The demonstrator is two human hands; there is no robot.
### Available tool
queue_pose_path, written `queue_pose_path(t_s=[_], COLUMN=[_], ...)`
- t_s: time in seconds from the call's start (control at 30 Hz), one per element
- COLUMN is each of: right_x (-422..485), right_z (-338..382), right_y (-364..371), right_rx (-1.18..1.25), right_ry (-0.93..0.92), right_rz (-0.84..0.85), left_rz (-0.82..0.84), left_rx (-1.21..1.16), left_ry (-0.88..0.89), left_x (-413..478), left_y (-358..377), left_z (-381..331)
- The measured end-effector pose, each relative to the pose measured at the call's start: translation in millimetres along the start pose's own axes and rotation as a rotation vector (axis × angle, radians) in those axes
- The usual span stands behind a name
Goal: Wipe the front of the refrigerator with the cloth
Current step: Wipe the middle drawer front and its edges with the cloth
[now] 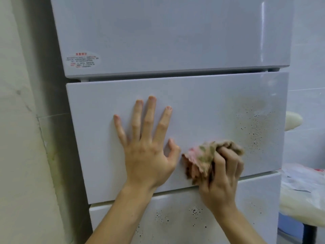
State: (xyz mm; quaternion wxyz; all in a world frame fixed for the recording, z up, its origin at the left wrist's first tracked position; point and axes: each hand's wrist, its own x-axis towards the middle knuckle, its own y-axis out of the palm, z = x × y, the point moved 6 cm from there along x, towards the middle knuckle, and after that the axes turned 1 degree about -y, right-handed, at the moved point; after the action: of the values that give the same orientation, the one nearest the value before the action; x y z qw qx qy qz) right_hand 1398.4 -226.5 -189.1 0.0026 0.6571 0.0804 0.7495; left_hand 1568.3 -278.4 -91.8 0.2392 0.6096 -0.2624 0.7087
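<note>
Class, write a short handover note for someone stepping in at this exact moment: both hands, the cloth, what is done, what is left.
Left hand: flat, fingers spread, pressed on the middle panel of the refrigerator.
Right hand: grips the bunched cloth against that panel's lower part.
Done: the panel's left side looks clean.
Left: dark specks on its right side and on the bottom panel.

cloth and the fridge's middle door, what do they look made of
The cloth looks like soft, matte fabric, pinkish with olive patches: it bunches with a fuzzy edge in the right hand. The middle door looks like glossy white painted metal or plastic, I cannot tell which: smooth, faint sheen, dark specks on its right part.
</note>
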Motion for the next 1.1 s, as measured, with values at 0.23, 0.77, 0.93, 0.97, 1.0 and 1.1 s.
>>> queue_pose_path(t_s=[0.23, 0.77, 0.93, 0.97, 1.0, 1.1], right_x=[-6, 18, 95, 110, 121, 127], right_z=[-3, -16, -24, -25, -27, -28], right_y=[-1, -9, -7, -5, -3, 0], right_rx=[-0.038, 0.049, 0.119, 0.132, 0.141, 0.138], right_ry=[-0.088, -0.114, -0.047, -0.031, -0.017, -0.016], right_rz=[0.051, 0.15, 0.039, 0.023, 0.012, -0.016], left_rz=[0.022, 0.015, 0.026, 0.026, 0.027, 0.028], left_rx=[0.019, 0.06, 0.069, 0.07, 0.07, 0.066], left_ry=[0.008, -0.001, -0.025, -0.033, -0.044, -0.09], left_x=[-4, -3, -3, -4, -4, -8], left_y=[3, 7, 9, 9, 10, 13], left_z=[3, -1, -1, -2, -4, -12])
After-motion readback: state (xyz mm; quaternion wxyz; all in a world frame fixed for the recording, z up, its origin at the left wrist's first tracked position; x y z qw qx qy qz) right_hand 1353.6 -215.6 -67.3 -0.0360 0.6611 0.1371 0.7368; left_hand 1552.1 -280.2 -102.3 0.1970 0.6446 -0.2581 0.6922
